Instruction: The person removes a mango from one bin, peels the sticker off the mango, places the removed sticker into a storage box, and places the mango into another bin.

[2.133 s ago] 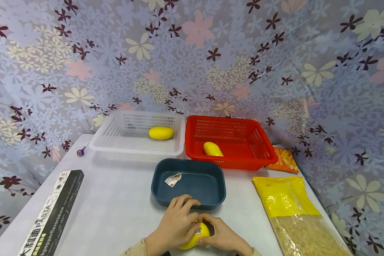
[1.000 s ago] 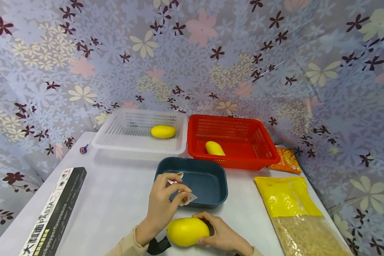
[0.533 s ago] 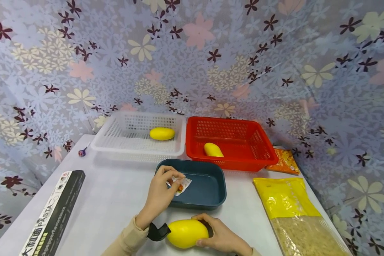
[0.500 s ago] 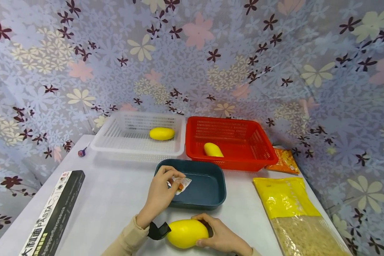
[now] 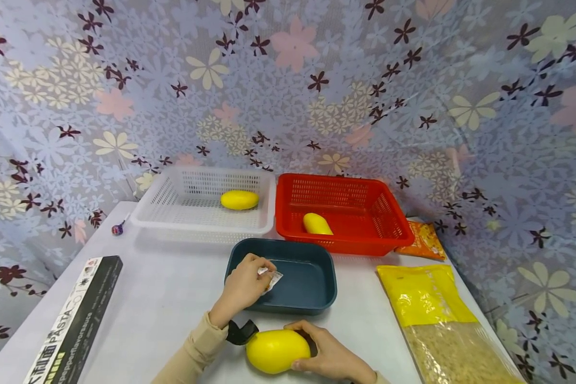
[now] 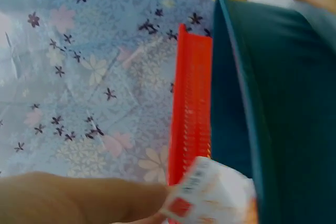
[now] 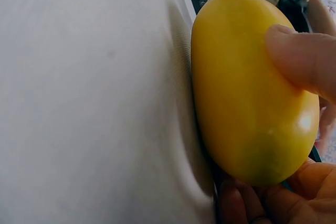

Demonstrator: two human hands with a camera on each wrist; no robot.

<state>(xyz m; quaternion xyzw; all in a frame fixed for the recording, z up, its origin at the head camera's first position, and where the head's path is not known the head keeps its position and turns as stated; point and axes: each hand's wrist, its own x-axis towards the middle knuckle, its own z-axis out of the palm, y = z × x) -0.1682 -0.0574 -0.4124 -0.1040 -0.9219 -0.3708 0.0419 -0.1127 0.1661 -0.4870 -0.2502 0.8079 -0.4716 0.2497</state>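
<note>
The left hand (image 5: pixel 246 282) has left the yellow fruit (image 5: pixel 274 351) and come over the left side of the blue box (image 5: pixel 301 274), pinching a small printed label (image 6: pixel 215 192) between its fingers — so peeling this fruit looks done, I'd judge, with the label not yet let go. The right hand (image 5: pixel 333 353) grips the fruit from the right, on the near side of the box, over the tabletop (image 5: pixel 173 285). The fruit looks plump, smooth and glossy — no label shows on the sides I can see.
</note>
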